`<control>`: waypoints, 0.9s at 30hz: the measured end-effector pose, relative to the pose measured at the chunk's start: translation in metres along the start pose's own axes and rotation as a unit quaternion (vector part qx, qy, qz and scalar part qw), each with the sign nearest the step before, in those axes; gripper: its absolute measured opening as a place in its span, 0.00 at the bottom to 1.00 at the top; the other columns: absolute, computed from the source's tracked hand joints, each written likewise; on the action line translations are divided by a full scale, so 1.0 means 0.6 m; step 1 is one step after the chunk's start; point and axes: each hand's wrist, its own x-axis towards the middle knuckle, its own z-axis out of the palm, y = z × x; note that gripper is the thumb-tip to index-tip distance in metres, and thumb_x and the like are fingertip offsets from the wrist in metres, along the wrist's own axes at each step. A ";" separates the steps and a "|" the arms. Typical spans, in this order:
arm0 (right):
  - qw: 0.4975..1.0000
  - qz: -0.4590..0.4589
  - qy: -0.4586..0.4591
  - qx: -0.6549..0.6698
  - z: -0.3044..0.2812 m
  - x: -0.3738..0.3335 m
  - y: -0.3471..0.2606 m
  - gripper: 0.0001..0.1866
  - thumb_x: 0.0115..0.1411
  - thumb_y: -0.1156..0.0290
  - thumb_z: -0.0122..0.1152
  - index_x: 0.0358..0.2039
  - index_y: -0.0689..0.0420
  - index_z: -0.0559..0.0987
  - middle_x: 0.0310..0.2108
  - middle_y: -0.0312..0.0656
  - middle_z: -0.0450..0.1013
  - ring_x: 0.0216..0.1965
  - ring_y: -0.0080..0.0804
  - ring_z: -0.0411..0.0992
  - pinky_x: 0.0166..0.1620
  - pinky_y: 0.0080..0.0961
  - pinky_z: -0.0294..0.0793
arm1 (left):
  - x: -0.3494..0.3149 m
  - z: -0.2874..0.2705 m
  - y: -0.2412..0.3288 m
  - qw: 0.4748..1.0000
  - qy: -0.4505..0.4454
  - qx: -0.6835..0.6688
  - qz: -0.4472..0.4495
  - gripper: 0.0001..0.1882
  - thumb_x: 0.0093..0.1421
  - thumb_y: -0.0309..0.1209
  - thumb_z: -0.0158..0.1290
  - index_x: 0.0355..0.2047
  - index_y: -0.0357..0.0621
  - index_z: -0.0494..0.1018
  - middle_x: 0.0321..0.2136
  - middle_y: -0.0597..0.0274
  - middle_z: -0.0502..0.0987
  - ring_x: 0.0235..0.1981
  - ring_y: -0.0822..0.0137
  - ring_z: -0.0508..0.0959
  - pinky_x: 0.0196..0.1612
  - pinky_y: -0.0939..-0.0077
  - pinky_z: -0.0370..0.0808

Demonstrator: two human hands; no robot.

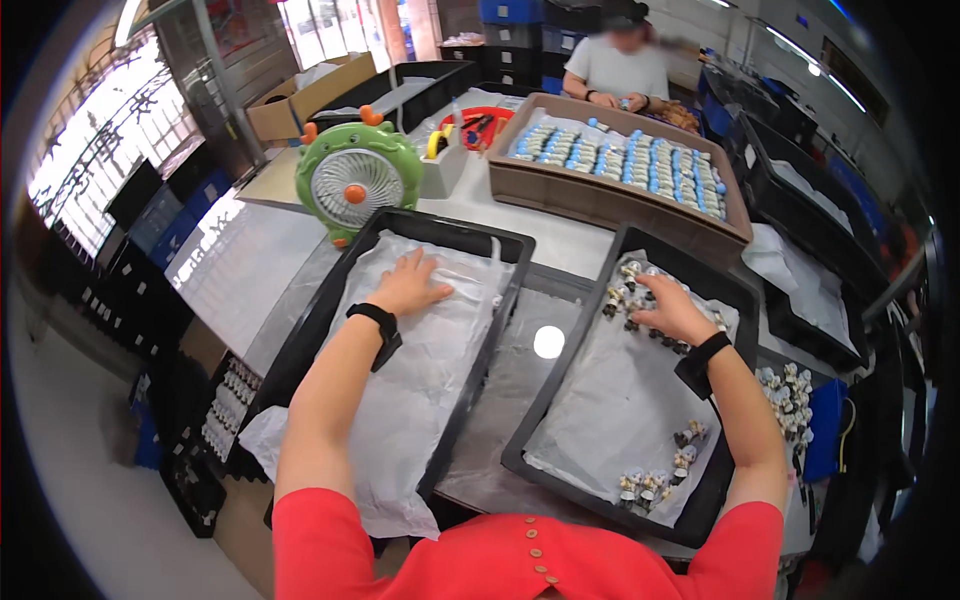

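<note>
My left hand [410, 285] lies spread on the white paper sheet [410, 370] that lines the left black tray [515, 240]. No figurines show on this sheet. Over the far part of the right black tray [545, 405], my right hand [674, 312] reaches among small white-and-dark figurines [630, 272]. Its thumb and fingers are apart and curved, and nothing shows held between them. The hand partly hides the figurines under it. More small figurines [645, 487] stand at the near end of that tray, on its white lining.
A green frog-shaped fan [358, 185] stands beyond the left tray. Behind is a brown tray [610, 215] with rows of blue-and-white pieces [625, 165]. Loose figurines [787, 400] lie right of my right arm. Across the table sits another person [615, 70], handling a small piece.
</note>
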 end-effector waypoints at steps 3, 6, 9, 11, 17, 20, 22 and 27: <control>1.000 0.001 0.011 0.017 0.011 0.000 0.012 0.35 0.43 0.61 0.67 0.52 0.62 0.69 0.49 0.53 0.67 0.52 0.49 0.65 0.54 0.35 0.64 | -0.004 0.008 0.003 0.998 -0.047 -0.029 -0.031 0.41 0.56 0.60 0.46 0.62 0.48 0.54 0.65 0.46 0.45 0.65 0.42 0.47 0.61 0.45 0.53; 0.999 0.010 0.031 0.006 0.026 0.000 0.014 0.36 0.42 0.59 0.68 0.51 0.62 0.69 0.49 0.52 0.68 0.52 0.48 0.65 0.55 0.35 0.64 | 0.004 0.019 -0.012 0.998 -0.031 -0.044 -0.013 0.41 0.55 0.61 0.45 0.63 0.51 0.54 0.65 0.47 0.46 0.65 0.42 0.47 0.60 0.43 0.54; 0.995 0.074 0.024 -0.058 0.042 0.016 -0.012 0.38 0.42 0.53 0.68 0.50 0.62 0.70 0.48 0.52 0.68 0.52 0.49 0.65 0.53 0.42 0.62 | -0.002 0.017 -0.010 0.998 -0.011 -0.060 -0.004 0.41 0.55 0.61 0.45 0.63 0.52 0.54 0.64 0.45 0.46 0.64 0.40 0.48 0.60 0.45 0.55; 0.989 0.114 0.015 -0.091 0.051 0.031 -0.031 0.37 0.41 0.49 0.67 0.47 0.62 0.72 0.46 0.51 0.69 0.50 0.48 0.65 0.53 0.45 0.58 | -0.007 0.018 -0.007 0.998 0.008 -0.063 0.009 0.40 0.56 0.60 0.45 0.63 0.52 0.54 0.64 0.44 0.46 0.64 0.39 0.49 0.59 0.45 0.55; 0.987 0.108 0.053 -0.105 0.094 0.045 -0.030 0.33 0.40 0.52 0.67 0.42 0.64 0.75 0.43 0.50 0.67 0.49 0.45 0.65 0.55 0.40 0.54 | -0.016 0.035 0.005 0.996 0.034 -0.063 0.057 0.36 0.59 0.56 0.45 0.62 0.51 0.56 0.63 0.43 0.49 0.61 0.40 0.54 0.58 0.46 0.59; 0.992 0.087 0.036 -0.089 0.077 0.039 -0.043 0.29 0.41 0.56 0.65 0.41 0.64 0.75 0.42 0.50 0.67 0.48 0.42 0.65 0.55 0.38 0.54 | -0.017 0.034 0.003 0.986 0.083 -0.105 0.103 0.34 0.59 0.55 0.44 0.61 0.53 0.57 0.62 0.42 0.51 0.60 0.41 0.56 0.56 0.46 0.60; 0.994 0.072 0.043 -0.063 0.071 0.029 -0.034 0.28 0.40 0.57 0.64 0.40 0.61 0.76 0.40 0.49 0.68 0.47 0.41 0.66 0.53 0.37 0.54 | -0.021 0.017 0.025 0.989 0.038 -0.109 0.089 0.31 0.60 0.51 0.45 0.61 0.51 0.58 0.61 0.40 0.52 0.60 0.41 0.56 0.58 0.52 0.59; 0.994 0.045 0.041 -0.088 0.078 0.028 -0.028 0.26 0.41 0.58 0.64 0.41 0.55 0.76 0.39 0.46 0.69 0.46 0.42 0.66 0.52 0.39 0.55 | -0.039 0.001 0.049 0.998 -0.011 -0.026 0.064 0.26 0.62 0.45 0.44 0.58 0.50 0.61 0.59 0.42 0.57 0.58 0.42 0.59 0.58 0.57 0.62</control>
